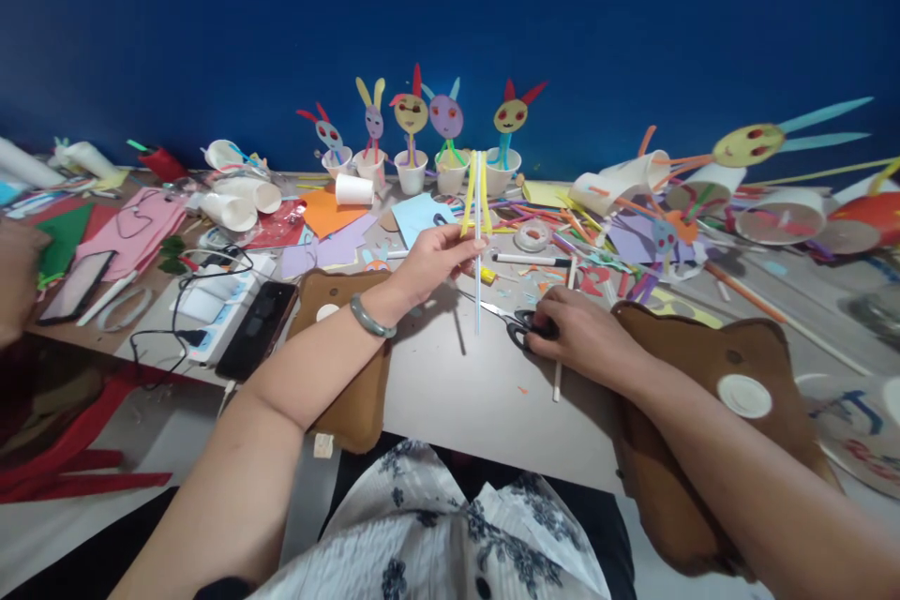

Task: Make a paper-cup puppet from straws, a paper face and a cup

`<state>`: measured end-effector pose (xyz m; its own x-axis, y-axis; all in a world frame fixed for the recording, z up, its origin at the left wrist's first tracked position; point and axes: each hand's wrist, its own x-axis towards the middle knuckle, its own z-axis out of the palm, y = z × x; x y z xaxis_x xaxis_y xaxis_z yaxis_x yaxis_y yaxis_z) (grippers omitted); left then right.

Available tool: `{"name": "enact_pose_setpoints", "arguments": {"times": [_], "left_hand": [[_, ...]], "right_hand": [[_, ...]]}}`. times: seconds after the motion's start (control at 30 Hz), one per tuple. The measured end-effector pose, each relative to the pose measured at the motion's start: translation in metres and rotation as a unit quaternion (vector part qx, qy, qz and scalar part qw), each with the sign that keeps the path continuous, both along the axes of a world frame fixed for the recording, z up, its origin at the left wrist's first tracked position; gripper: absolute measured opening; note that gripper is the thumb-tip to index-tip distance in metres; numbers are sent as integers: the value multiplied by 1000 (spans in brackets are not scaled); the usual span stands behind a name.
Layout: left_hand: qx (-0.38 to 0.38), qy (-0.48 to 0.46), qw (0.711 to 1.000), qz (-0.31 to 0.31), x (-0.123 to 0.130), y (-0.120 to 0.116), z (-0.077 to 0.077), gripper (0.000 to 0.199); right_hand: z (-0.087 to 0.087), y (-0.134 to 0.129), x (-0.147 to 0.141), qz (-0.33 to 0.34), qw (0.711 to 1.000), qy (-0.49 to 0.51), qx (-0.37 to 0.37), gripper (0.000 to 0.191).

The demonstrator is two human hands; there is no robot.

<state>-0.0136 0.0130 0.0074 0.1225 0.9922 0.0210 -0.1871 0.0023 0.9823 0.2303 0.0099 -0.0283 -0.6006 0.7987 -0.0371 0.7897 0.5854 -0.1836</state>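
My left hand [442, 255] pinches a bundle of thin sticks above the table. Yellow pipe cleaners [469, 206] bend down on both sides of its top, and a pale blue-and-white straw [478, 300] hangs below the fingers. My right hand [580, 333] has its fingers curled over the black handles of a pair of scissors [518, 326], low at the tabletop. The blades point left, toward the straw. Under my right hand passes a white stick [558, 384]. A black-and-white marker [531, 260] lies just beyond the scissors.
Paper cups [412, 173] with rabbit-faced figures line the blue wall. Coloured paper scraps, loose straws and a tape roll [532, 235] cover the back. Brown cushions [731, 412] flank the work spot. A power strip [229, 319] and phone [257, 330] lie left, near another person's hand [18, 277].
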Motion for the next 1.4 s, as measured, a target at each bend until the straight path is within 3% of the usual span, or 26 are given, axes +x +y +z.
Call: {"name": "enact_pose_setpoints", "arguments": {"times": [0.17, 0.47, 0.63, 0.87, 1.0, 1.2, 1.4], "left_hand": [[21, -1, 1000, 3, -2, 3, 3, 32], [26, -13, 999, 39, -5, 7, -4, 30], [31, -16, 999, 24, -9, 13, -11, 29], [2, -16, 1000, 18, -7, 13, -13, 31], [-11, -16, 1000, -9, -4, 8, -12, 35], [33, 23, 997, -61, 2, -2, -12, 34], [42, 36, 996, -69, 9, -10, -12, 33]], "right_hand": [[-4, 4, 2, -4, 1000, -3, 5, 13], [5, 9, 8, -26, 999, 24, -4, 16], [14, 20, 23, -57, 993, 95, -41, 22], [29, 21, 33, 16, 984, 125, -127, 32], [29, 16, 28, 22, 974, 143, -172, 36], [30, 9, 22, 8, 973, 149, -179, 35], [32, 2, 15, 1, 970, 191, -152, 36]]}}
